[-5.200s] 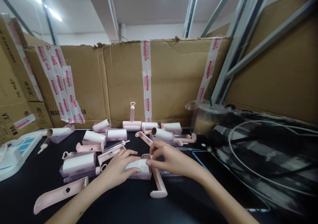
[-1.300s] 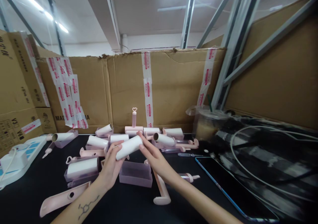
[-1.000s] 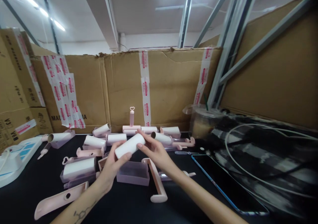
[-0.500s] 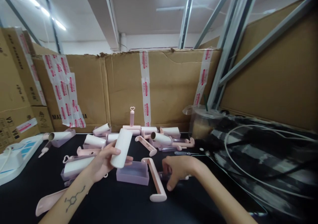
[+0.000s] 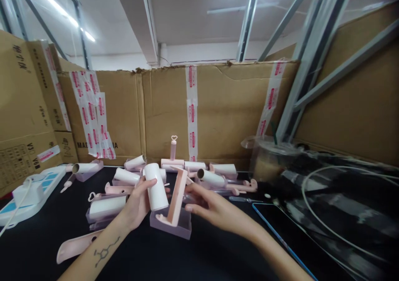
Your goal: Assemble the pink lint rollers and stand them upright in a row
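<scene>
I am gripping the white roll (image 5: 156,186) in my left hand (image 5: 139,202), thumb and fingers curled around it, its long axis nearly upright and leaning slightly left at the top, above the middle of the tabletop (image 5: 187,256). My right hand (image 5: 215,208) is pinching the pink handle (image 5: 176,197), which is standing tilted just beside the roll, foot down over the clear tray (image 5: 174,227).

You've got 1 cam, head-worn, looking fwd and slightly down over the black table (image 5: 37,247), close above your left hand (image 5: 137,204) and right hand (image 5: 215,210), cardboard wall (image 5: 224,114) straight ahead, ceiling in upper frame.
</scene>
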`<state>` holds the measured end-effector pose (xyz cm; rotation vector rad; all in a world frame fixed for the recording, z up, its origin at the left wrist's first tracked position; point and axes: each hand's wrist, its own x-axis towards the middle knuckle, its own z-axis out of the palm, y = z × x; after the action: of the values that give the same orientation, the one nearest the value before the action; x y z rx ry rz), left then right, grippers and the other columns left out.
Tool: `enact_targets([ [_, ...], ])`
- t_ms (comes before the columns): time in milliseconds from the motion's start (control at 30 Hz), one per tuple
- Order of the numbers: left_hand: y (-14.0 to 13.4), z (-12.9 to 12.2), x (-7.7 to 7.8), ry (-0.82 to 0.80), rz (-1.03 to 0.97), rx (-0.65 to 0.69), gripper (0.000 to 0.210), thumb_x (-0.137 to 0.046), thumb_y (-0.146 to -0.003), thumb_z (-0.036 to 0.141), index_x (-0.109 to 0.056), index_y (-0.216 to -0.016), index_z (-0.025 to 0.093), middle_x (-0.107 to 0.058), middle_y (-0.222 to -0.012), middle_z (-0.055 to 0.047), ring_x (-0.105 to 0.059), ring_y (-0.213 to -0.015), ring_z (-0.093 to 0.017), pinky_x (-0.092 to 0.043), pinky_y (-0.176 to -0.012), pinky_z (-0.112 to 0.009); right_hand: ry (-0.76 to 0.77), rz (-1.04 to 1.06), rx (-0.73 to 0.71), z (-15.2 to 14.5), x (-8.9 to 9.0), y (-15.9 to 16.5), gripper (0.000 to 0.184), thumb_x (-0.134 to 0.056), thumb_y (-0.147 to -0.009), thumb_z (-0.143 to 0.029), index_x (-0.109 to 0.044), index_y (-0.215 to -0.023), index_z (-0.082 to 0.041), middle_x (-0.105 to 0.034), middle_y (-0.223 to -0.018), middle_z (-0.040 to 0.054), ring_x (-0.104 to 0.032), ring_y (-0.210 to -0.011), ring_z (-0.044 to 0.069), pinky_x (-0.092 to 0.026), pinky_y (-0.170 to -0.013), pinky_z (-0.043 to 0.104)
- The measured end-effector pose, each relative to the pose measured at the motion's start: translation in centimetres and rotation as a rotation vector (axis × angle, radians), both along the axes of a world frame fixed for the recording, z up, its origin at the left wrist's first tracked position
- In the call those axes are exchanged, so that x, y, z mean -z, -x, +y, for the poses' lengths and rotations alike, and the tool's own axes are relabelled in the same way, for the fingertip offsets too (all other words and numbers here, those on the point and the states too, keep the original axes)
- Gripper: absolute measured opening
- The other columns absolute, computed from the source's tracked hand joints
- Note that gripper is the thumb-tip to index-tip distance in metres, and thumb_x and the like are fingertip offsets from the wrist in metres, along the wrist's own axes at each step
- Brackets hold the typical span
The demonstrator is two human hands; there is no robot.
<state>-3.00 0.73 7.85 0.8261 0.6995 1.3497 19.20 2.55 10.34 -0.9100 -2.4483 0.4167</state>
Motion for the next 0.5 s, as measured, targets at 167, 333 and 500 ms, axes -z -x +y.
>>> enact_targets([
  [167,-0.4,0.2,0.4,-0.044,0.125,-0.087,0.043,-0.056,-0.078,0.04,-0.041,-0.114,0.024,-0.058,-0.071,0.001,-0.061,-0.058,-0.015,-0.044,-0.04,-0.02,-0.052,0.003,0.069,-0.1,1.5,1.4,0.034,-0.044,-0.088,-0.04,-0.055,-0.112,-0.019,-0.062,-0.078,0.0041,-0.058,-0.071,0.019,-0.043,-0.064,0.027],
  [333,-1.1,0.0,0.3,-0.057,0.19,-0.112,0.057,-0.056,-0.077,0.049,-0.032,-0.126,0.032,-0.058,-0.072,0.001,-0.059,-0.059,-0.013,-0.048,-0.049,-0.021,-0.078,0.014,0.073,-0.2,1.6,1.5,0.031,-0.046,-0.087,-0.037,-0.058,-0.109,-0.019,-0.066,-0.084,0.0045,-0.059,-0.068,0.018,-0.043,-0.061,0.026],
  [500,-1.4,-0.1,0.7,-0.059,0.19,-0.103,0.05,-0.057,-0.077,0.046,-0.039,-0.12,0.028,-0.06,-0.081,-0.001,-0.059,-0.068,-0.014,-0.05,-0.063,-0.026,-0.096,0.026,0.086,-0.3,2.0,1.9,0.026,-0.047,-0.086,-0.034,-0.058,-0.106,-0.021,-0.067,-0.088,0.0037,-0.06,-0.073,0.019,-0.042,-0.064,0.026],
])
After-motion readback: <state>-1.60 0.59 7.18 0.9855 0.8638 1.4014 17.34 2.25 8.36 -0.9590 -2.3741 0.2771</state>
